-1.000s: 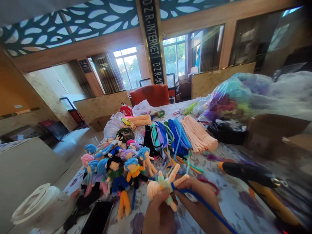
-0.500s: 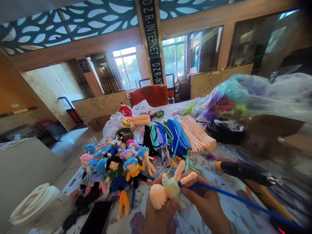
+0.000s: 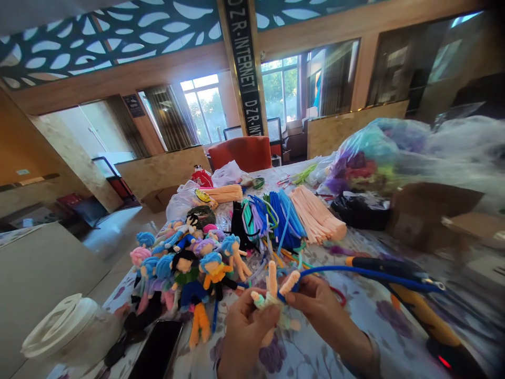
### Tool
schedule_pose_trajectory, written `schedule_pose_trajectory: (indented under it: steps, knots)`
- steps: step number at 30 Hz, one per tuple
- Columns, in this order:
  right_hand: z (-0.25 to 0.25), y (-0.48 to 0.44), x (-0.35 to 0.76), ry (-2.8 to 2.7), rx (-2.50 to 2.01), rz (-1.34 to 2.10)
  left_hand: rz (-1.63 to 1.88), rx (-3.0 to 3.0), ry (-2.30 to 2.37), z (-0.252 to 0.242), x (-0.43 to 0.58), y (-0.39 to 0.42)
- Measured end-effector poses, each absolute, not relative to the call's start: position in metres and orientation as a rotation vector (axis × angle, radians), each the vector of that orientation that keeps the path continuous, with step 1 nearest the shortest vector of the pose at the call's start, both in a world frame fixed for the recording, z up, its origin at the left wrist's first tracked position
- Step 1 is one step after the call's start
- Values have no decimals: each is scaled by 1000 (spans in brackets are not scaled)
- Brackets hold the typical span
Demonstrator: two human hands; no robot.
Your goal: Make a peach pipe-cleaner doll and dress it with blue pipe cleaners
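Note:
My left hand (image 3: 244, 331) is closed around a small pipe-cleaner doll (image 3: 272, 297) with a pale green body and peach limbs. My right hand (image 3: 315, 310) pinches a long blue pipe cleaner (image 3: 366, 272) where it meets the doll's legs. The blue strand arcs away to the right above the table. Both hands are low in the middle of the view, just in front of a heap of finished dolls (image 3: 185, 263).
Bundles of blue, purple and peach pipe cleaners (image 3: 292, 216) lie behind the dolls. A black and orange glue gun (image 3: 410, 295) lies right of my hands. A phone (image 3: 158, 350) and a white lidded cup (image 3: 67, 331) sit at the left. Plastic bags (image 3: 379, 158) and a cardboard box (image 3: 430, 213) stand at the right.
The doll has been turned so its round head is now hidden behind my left hand. The blue pipe cleaner has swung up from pointing low right to arcing level to the right.

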State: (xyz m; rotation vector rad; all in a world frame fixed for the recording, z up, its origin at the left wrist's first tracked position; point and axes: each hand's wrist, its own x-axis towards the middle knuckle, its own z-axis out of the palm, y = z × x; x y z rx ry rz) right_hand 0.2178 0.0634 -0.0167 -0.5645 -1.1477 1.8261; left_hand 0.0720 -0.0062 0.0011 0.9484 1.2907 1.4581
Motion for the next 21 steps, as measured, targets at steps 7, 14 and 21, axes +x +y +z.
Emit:
schedule_pose_trajectory:
  steps: [7,14,21]
  knots:
    - [-7,58,221,-1325,-438,1795,1491,1010,1202,1,73,-11]
    - [-3,56,223,-1524,-374,1605,1574,1028,1325,4,77,-11]
    - [-6,56,223,-1536,-516,1669,1563,1067,1345,2,77,-11]
